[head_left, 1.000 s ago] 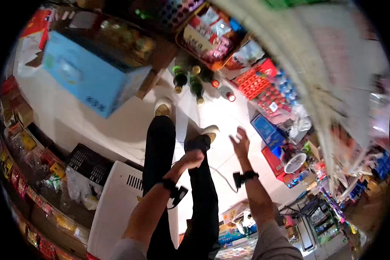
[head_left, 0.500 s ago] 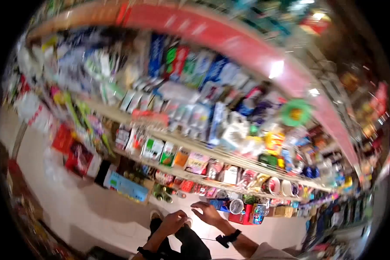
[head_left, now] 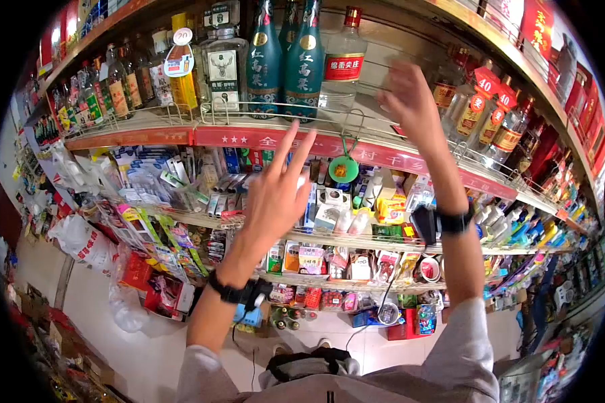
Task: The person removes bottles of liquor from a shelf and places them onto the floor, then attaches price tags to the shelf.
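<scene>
A: Looking first where?

B: At the centre of the frame, on the left hand, with two fingers stretched upward and spread, and with nothing visible in hold.

A: And then?

B: Up and right of centre, to the right hand: blurred, loosely bent with thumb apart, apparently free of any object.

A: Near which bottles?

B: Just below the teal bottles, for the left; upright at upper centre, close together. Touching or apart? Impossible to tell. For the right, beside the clear bottle with the red label, also upper centre.

A: Going wrong how?

B: Possibly by tipping a teal bottle into its neighbour, through a careless push from below. By knocking the clear bottle sideways, through a fast swing leftward. Or by snagging the green hanging disc, near centre, through low passing between the arms.
</scene>
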Motion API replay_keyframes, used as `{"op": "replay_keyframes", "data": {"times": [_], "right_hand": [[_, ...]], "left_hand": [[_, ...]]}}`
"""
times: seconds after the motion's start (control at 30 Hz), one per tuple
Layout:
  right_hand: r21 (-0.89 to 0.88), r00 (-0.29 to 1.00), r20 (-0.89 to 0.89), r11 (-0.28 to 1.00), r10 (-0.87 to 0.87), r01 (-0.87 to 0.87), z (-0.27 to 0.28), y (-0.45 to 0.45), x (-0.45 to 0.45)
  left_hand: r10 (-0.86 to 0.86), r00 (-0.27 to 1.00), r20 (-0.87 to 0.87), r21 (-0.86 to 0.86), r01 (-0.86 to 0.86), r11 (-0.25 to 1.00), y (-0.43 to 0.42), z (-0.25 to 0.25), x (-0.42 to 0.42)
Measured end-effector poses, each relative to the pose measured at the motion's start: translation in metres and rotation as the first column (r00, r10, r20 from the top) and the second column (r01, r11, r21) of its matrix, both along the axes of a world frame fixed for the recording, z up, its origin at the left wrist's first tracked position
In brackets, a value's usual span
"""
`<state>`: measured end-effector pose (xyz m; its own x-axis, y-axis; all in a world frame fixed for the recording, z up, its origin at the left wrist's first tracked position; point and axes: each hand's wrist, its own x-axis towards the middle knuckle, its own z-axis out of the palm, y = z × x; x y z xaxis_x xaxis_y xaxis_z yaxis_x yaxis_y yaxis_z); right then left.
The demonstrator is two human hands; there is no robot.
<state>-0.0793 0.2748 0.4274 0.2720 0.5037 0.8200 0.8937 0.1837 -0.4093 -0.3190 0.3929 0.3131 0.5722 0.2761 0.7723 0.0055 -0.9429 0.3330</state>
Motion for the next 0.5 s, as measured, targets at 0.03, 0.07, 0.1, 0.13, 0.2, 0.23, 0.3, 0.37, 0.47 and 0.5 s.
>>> {"op": "replay_keyframes", "data": {"times": [0.03,0.07,0.1,0.13,0.2,0.23,0.3,0.37,0.47,0.5], "right_hand": [[0.019,0.999,-0.039,1.000,0.008,-0.007,0.012,0.017,0.020],[0.022,0.999,-0.047,1.000,0.015,-0.014,0.020,0.029,0.030],[-0.036,0.987,-0.157,0.999,-0.028,0.022,0.029,0.040,0.037],[-0.095,0.964,-0.257,0.994,-0.073,0.050,0.037,0.052,0.044],[-0.186,0.938,-0.337,0.983,-0.077,0.014,0.048,0.070,0.058],[-0.281,0.906,-0.411,0.959,-0.103,-0.018,0.048,0.075,0.060],[-0.232,0.920,-0.384,0.972,-0.071,-0.022,0.050,0.088,0.060],[-0.158,0.944,-0.328,0.983,0.034,-0.090,0.052,0.096,0.057],[-0.135,0.928,-0.313,0.959,0.199,-0.251,0.055,0.120,0.081],[-0.131,0.926,-0.319,0.959,0.199,-0.252,0.056,0.121,0.083]], "left_hand": [[0.067,0.997,-0.025,0.069,-0.065,0.995,0.003,0.012,0.013],[0.138,0.989,-0.047,0.139,-0.130,0.982,0.004,0.019,0.022],[0.149,0.988,-0.051,0.145,-0.140,0.979,0.005,0.024,0.030],[0.195,0.977,-0.081,0.188,-0.177,0.966,0.009,0.026,0.040],[0.249,0.963,-0.106,0.223,-0.221,0.949,0.014,0.026,0.052],[0.258,0.960,-0.106,0.235,-0.228,0.945,0.017,0.021,0.056],[0.234,0.969,-0.075,0.235,-0.211,0.949,0.020,0.019,0.060],[0.239,0.967,-0.094,0.221,-0.213,0.952,0.018,0.017,0.060],[0.257,0.960,-0.107,0.205,-0.232,0.951,0.016,0.020,0.064],[0.250,0.964,-0.093,0.201,-0.228,0.953,0.015,0.019,0.064]]}}
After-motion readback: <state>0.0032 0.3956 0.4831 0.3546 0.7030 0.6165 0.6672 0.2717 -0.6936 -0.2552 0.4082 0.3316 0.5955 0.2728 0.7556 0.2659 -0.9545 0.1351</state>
